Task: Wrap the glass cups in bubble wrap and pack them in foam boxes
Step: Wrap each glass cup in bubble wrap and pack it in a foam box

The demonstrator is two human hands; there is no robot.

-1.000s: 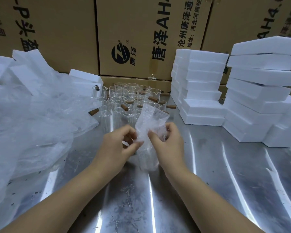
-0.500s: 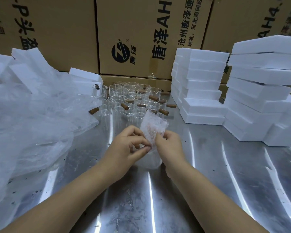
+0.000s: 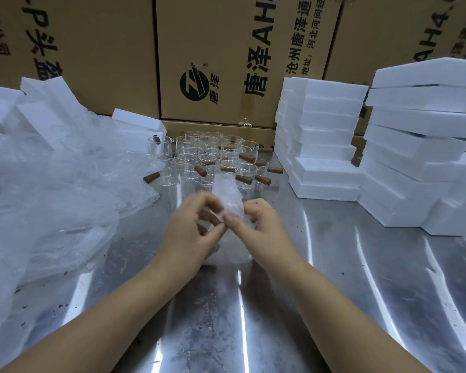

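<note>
Glass cups (image 3: 210, 157) with short wooden handles (image 3: 200, 170) stand together at the back of the steel worktop (image 3: 334, 278), in front of the cardboard cartons (image 3: 213, 49). All of them are bare. They overlap each other, so I can only say there are roughly fifteen, with about ten handles showing.

Just in front of this group, both hands work on one piece of bubble wrap (image 3: 230, 200). The left hand (image 3: 191, 232) pinches it between the thumb and curled fingers. The right hand (image 3: 264, 232) pinches it from the other side with thumb and forefinger, so their fingertips almost meet. The wrap stands up above the hands and hangs down to the worktop below them. Something clear seems to be rolled inside it, probably one cup, but the glass cannot be made out through the film.

By my judgement the task is near its beginning: one cup is in wrapping, none is seen packed, and the whole group waits.

Foam boxes (image 3: 320, 135) are in two stacks at the right side, each about six or seven high, all closed. A few more (image 3: 46, 103) lie at the left, half under a big heap of plastic film (image 3: 51, 189).
</note>
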